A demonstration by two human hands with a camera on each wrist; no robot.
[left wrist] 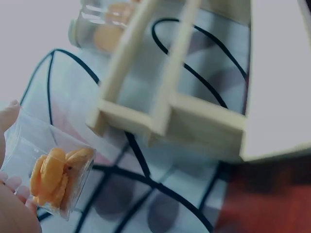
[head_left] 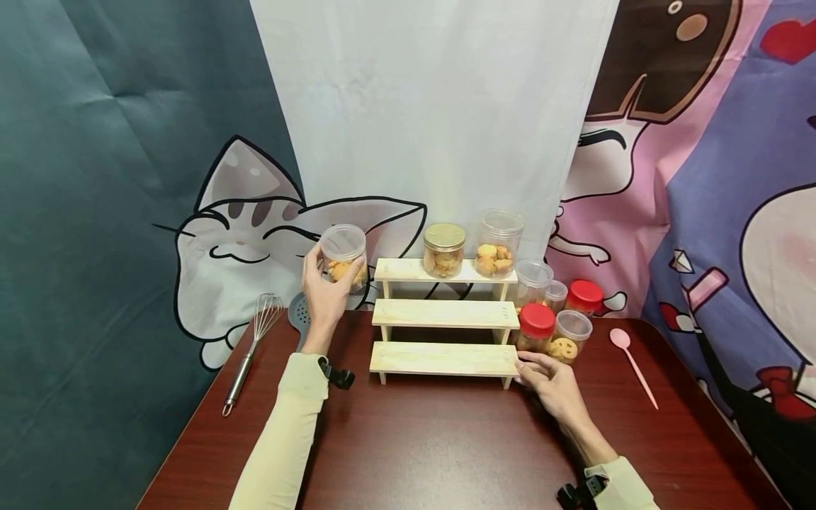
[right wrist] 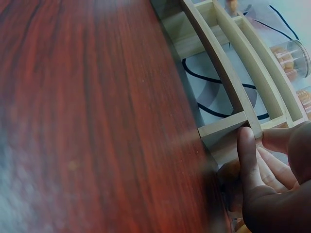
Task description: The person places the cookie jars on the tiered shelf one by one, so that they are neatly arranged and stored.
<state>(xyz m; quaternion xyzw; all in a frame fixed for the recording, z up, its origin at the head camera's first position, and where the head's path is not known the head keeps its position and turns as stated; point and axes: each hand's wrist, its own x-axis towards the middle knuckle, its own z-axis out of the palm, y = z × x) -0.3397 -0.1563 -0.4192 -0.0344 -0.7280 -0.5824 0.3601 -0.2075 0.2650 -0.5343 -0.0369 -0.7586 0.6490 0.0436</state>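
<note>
My left hand (head_left: pixel 326 289) grips a clear plastic jar (head_left: pixel 344 248) of cookies, raised beside the left end of the top step. In the left wrist view, orange-brown cookies (left wrist: pixel 51 177) show through its wall. Between thumb and fingers, my right hand (head_left: pixel 553 386) pinches the right end of the lowest step of a three-tier wooden display stand (head_left: pixel 440 358). The right wrist view shows the thumb (right wrist: pixel 248 153) against the stand's front corner. On the top step stand a gold-lidded cookie jar (head_left: pixel 444 251) and a taller clear jar (head_left: pixel 499 244) of cookies.
Right of the stand are clustered several jars, among them a red-lidded one (head_left: pixel 537 324) and a clear-lidded one (head_left: pixel 569 336). Farther right lies a pink spoon (head_left: pixel 634 365). A whisk (head_left: pixel 251 350) and a grey slotted utensil (head_left: pixel 298 314) lie on the left. Printed curtains hang behind.
</note>
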